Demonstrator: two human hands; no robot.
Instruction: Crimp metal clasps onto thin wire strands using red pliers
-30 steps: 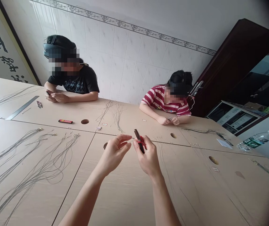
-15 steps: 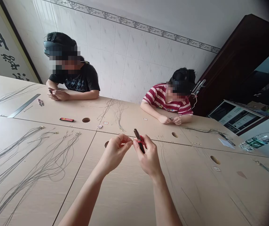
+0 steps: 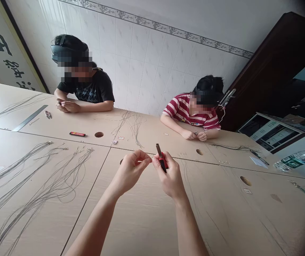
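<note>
My left hand (image 3: 134, 170) is closed in a pinch over the table (image 3: 147, 213); whatever lies between its fingertips is too small to name. Close beside it, my right hand (image 3: 170, 174) is wrapped round a small tool (image 3: 161, 156) with a dark metal end and red and black parts, its tip pointing up and away. The thumb and fingertips of both hands nearly meet. Long thin grey cords (image 3: 43, 192) with small metal ends lie in bundles to the left of my hands.
Across the table sit a person in black (image 3: 88, 87) and a person in stripes (image 3: 192, 110). A metal ruler (image 3: 30, 118), a red and black packet (image 3: 77, 134) and more cords (image 3: 136, 129) lie between. A bottle (image 3: 296, 160) stands tilted at the right. Round holes pierce the tabletop.
The tool in my right hand has turned more upright, its red part now bunched behind the thumb. My right hand has shifted slightly right. The whole view has moved a little.
</note>
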